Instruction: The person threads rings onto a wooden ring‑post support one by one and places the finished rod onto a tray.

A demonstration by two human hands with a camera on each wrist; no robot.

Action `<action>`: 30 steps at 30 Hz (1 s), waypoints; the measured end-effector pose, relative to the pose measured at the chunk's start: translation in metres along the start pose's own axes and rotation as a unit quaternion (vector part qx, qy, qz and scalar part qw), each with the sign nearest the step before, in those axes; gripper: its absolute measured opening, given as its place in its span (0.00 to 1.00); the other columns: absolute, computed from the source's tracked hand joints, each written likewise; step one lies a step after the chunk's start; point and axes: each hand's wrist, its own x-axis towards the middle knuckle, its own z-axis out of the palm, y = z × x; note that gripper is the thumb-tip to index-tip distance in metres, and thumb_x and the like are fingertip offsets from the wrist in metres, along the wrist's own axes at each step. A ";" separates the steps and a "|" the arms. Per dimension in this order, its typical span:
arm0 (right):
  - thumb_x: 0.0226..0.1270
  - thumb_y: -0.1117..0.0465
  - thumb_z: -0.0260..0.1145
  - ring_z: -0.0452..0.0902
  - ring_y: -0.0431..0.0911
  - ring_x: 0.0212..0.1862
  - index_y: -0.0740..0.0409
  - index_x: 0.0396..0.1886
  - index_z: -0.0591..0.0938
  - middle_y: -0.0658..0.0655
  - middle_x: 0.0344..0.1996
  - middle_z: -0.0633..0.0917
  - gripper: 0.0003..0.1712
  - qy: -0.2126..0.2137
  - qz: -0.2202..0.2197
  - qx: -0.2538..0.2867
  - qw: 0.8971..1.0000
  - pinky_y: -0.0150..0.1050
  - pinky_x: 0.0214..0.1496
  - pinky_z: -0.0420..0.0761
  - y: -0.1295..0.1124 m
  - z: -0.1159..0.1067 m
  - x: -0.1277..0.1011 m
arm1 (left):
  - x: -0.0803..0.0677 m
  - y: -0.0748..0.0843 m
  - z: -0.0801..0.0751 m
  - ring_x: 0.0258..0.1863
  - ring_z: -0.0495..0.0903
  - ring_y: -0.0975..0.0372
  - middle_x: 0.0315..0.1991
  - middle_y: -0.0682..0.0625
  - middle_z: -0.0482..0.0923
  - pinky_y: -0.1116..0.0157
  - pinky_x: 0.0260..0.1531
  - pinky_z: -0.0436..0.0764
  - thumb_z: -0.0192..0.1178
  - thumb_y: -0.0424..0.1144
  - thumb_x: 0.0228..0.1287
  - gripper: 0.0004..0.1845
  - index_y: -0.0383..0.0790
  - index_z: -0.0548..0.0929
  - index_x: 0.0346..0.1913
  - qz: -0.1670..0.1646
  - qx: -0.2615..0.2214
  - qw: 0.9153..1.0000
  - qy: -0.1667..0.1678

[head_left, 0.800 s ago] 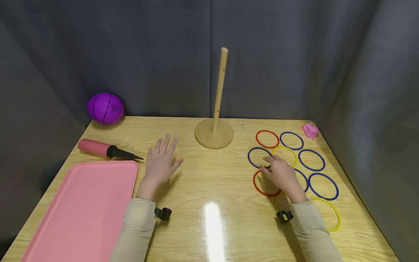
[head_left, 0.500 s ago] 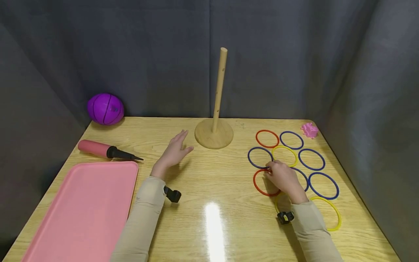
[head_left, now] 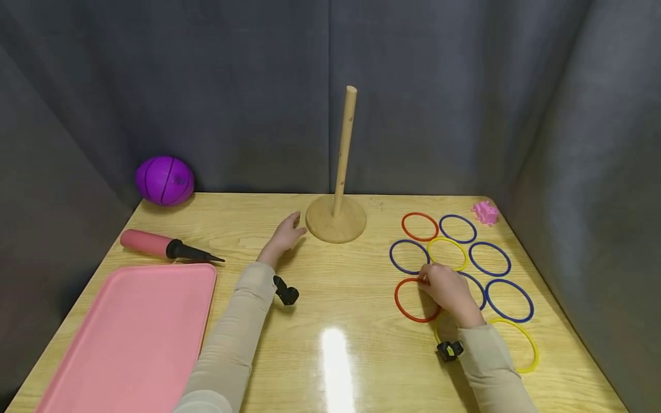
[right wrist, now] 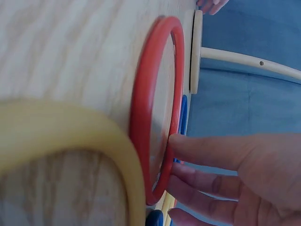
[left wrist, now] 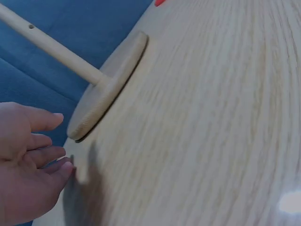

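Note:
A wooden peg stand [head_left: 335, 226] rises at the table's back middle, its round base [left wrist: 106, 92] also showing in the left wrist view. My left hand [head_left: 286, 230] hovers just left of that base, fingers relaxed [left wrist: 44, 155] and holding nothing. Several thin rings lie flat at the right. My right hand [head_left: 445, 288] rests at the far right edge of a red ring [head_left: 408, 303]. In the right wrist view its fingertips [right wrist: 188, 146] touch the outside of that red ring's rim [right wrist: 150, 94], which lies flat. A blue ring [head_left: 479, 289] is partly hidden under the hand.
Around the hand lie a red ring [head_left: 419, 226], blue rings [head_left: 409, 256] [head_left: 508, 292] and yellow rings [head_left: 447, 253] [head_left: 516, 344]. A pink tray [head_left: 129, 338] fills the front left. Behind it lie a pink pump [head_left: 155, 245] and a purple ball [head_left: 164, 180]. A pink toy [head_left: 485, 213] sits back right.
My left hand has moved forward and right, from the table's middle left to the peg base. The right hand has stayed at the red ring's edge. The view has tilted slightly.

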 end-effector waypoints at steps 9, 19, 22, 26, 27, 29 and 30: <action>0.57 0.65 0.71 0.79 0.47 0.29 0.55 0.27 0.84 0.53 0.26 0.85 0.03 -0.009 0.002 -0.008 1.000 0.44 0.28 0.77 0.003 0.000 0.000 | 0.012 0.000 0.014 0.76 0.52 0.47 0.75 0.36 0.54 0.52 0.75 0.54 0.51 0.35 0.73 0.32 0.33 0.53 0.75 0.013 -0.004 0.999 0.032; 0.56 0.66 0.71 0.78 0.44 0.29 0.56 0.28 0.85 0.51 0.25 0.85 0.02 -0.019 -0.004 -0.004 1.000 0.41 0.30 0.77 -0.002 -0.003 -0.007 | 0.025 0.001 0.022 0.76 0.50 0.47 0.75 0.37 0.53 0.53 0.76 0.53 0.55 0.36 0.71 0.35 0.32 0.54 0.75 0.028 0.008 0.998 0.051; 0.56 0.65 0.72 0.78 0.43 0.29 0.56 0.28 0.86 0.51 0.25 0.85 0.02 -0.015 -0.010 -0.001 1.000 0.41 0.31 0.77 -0.002 -0.004 -0.009 | 0.027 0.000 0.024 0.76 0.49 0.45 0.75 0.36 0.52 0.52 0.75 0.52 0.57 0.39 0.70 0.37 0.32 0.54 0.75 0.039 0.030 0.997 0.061; 0.55 0.66 0.72 0.78 0.42 0.29 0.56 0.28 0.86 0.51 0.26 0.85 0.02 -0.009 -0.014 0.000 1.000 0.40 0.31 0.77 -0.001 -0.003 -0.011 | 0.029 -0.001 0.029 0.75 0.46 0.44 0.76 0.36 0.48 0.51 0.74 0.51 0.62 0.43 0.66 0.42 0.33 0.52 0.76 0.043 0.055 0.996 0.059; 0.55 0.66 0.72 0.78 0.42 0.29 0.56 0.28 0.86 0.51 0.25 0.85 0.03 -0.006 -0.016 0.001 1.000 0.40 0.31 0.78 0.000 -0.003 -0.012 | 0.029 -0.001 0.030 0.75 0.46 0.44 0.77 0.36 0.48 0.51 0.74 0.51 0.63 0.43 0.65 0.44 0.34 0.52 0.76 0.042 0.056 0.996 0.058; 0.55 0.67 0.72 0.78 0.42 0.28 0.57 0.28 0.85 0.51 0.25 0.85 0.03 -0.003 -0.019 0.009 1.000 0.40 0.32 0.77 0.000 -0.003 -0.013 | 0.029 0.000 0.032 0.75 0.44 0.46 0.77 0.37 0.46 0.51 0.73 0.52 0.65 0.43 0.63 0.46 0.36 0.51 0.76 0.037 0.054 0.996 0.055; 0.54 0.68 0.72 0.78 0.42 0.29 0.57 0.28 0.85 0.51 0.25 0.85 0.03 -0.002 -0.021 0.014 1.000 0.39 0.32 0.78 0.001 -0.003 -0.014 | 0.028 0.000 0.033 0.75 0.45 0.46 0.77 0.37 0.46 0.51 0.73 0.52 0.66 0.43 0.62 0.47 0.36 0.50 0.77 0.036 0.055 0.996 0.055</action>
